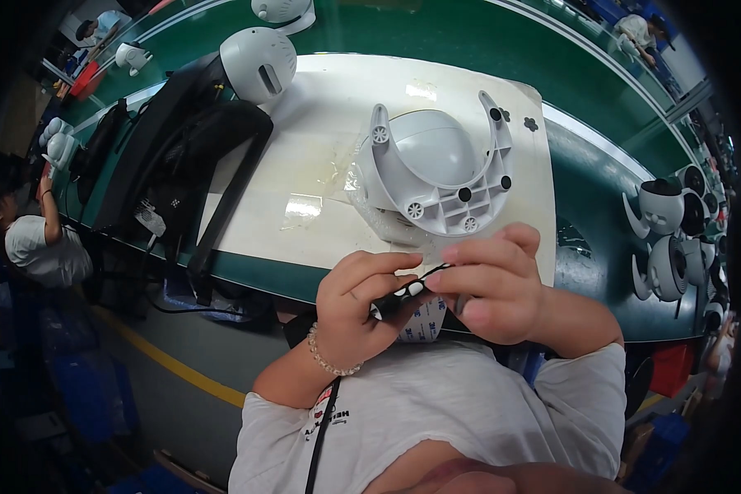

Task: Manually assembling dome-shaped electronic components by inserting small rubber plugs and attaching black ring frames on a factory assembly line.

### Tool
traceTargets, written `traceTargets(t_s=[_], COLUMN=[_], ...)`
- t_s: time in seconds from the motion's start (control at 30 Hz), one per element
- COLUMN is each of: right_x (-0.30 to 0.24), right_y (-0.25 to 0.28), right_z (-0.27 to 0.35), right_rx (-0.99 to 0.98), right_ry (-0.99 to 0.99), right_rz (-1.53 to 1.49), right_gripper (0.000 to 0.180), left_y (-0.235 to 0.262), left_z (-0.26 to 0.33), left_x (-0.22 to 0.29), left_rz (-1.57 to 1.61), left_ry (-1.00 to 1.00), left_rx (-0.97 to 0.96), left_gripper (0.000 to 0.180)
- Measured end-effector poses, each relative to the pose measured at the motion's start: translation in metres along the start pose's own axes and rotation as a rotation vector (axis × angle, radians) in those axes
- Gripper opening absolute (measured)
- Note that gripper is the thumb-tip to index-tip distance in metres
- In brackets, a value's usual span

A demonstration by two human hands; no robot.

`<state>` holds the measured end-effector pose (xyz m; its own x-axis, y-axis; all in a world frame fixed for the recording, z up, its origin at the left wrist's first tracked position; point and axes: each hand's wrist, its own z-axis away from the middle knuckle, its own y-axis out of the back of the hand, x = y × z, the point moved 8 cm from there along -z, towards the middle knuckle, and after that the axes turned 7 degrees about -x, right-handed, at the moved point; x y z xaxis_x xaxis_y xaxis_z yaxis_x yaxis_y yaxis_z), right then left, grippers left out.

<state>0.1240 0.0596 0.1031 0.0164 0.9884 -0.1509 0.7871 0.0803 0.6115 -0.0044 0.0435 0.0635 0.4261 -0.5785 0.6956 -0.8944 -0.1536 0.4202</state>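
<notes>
My left hand (pixel 356 298) grips a black sheet of round adhesive pads (pixel 393 303), with white ovals showing on its face. The fingers of my right hand (pixel 498 288) close on the sheet's far right end; whether a loose pad is between them I cannot tell. Below hangs a white paper with blue print (pixel 425 323). Just beyond my hands, a white device with a rounded body (pixel 436 148) lies with its curved, ribbed base (pixel 445 212) facing up. Black round pads (pixel 465 194) fill several spots on that base, while other round recesses (pixel 415 211) show bare white plastic.
A pale mat (pixel 321 123) covers the green table. At left lie black padded parts with cables (pixel 173 165), beside another white rounded device (pixel 259 64). Black flower-shaped scraps (pixel 530 124) stick to the mat's far right. Several white-and-black devices (pixel 665 263) stand at right. Other people work farther off.
</notes>
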Motion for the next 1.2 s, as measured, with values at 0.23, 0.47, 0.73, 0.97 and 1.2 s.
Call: traceTargets(t_s=[0.23,0.47,0.73,0.97,1.2], right_x=[-0.010,0.020,0.014,-0.010,0.037], right_y=[-0.009,0.014,-0.003,-0.008,0.016], right_z=[0.010,-0.002,-0.004,-0.001,0.008], right_rx=[-0.080,-0.010,0.110,0.045,-0.037], right_ry=[0.146,-0.175,-0.157,0.093,-0.369], right_rz=[0.164,-0.354,-0.439,-0.302,-0.280], right_gripper=[0.031,0.064,0.048,0.043,0.072], left_y=[-0.007,0.000,-0.008,-0.016,-0.004], left_z=[0.000,0.000,-0.007,-0.008,-0.005], left_x=[-0.010,-0.007,-0.001,-0.005,0.003], left_rz=[0.049,0.001,-0.018,0.033,-0.180], left_ry=[0.139,0.082,0.020,0.087,0.026], left_rx=[-0.037,0.069,-0.063,-0.129,0.053], left_gripper=[0.023,0.021,0.028,0.027,0.025])
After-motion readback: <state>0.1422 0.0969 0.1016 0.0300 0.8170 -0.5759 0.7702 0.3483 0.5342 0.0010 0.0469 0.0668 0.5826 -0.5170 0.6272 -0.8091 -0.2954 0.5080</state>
